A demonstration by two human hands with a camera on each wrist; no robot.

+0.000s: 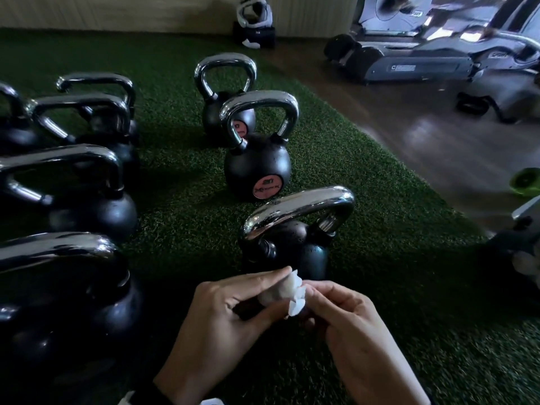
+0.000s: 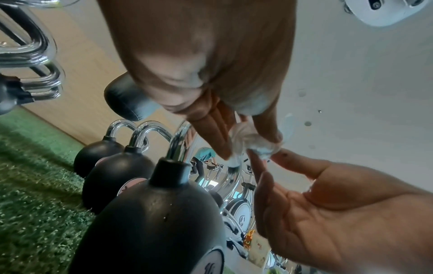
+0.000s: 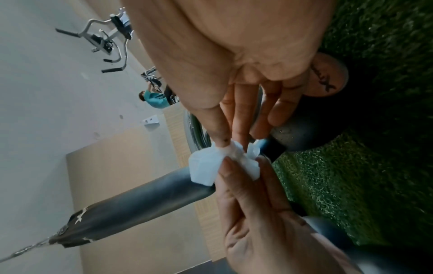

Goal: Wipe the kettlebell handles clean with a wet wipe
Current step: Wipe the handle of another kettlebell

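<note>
My left hand (image 1: 222,311) and right hand (image 1: 347,320) together, both pinching crumpled wet wipe (image 1: 285,295) between fingertips. Nearest kettlebell (image 1: 295,244) just beyond, untouched, on green turf (image 1: 380,200).

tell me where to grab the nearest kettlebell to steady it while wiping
Grip one upright leg of the chrome handle on the nearest kettlebell, coming from above. The loop stands upright and open, leaving its top bar free for the wet wipe.

Kettlebells (image 1: 257,168) in rows on turf (image 1: 380,287), treadmills (image 1: 423,57) behind right, bag (image 1: 254,33) at wall
</note>
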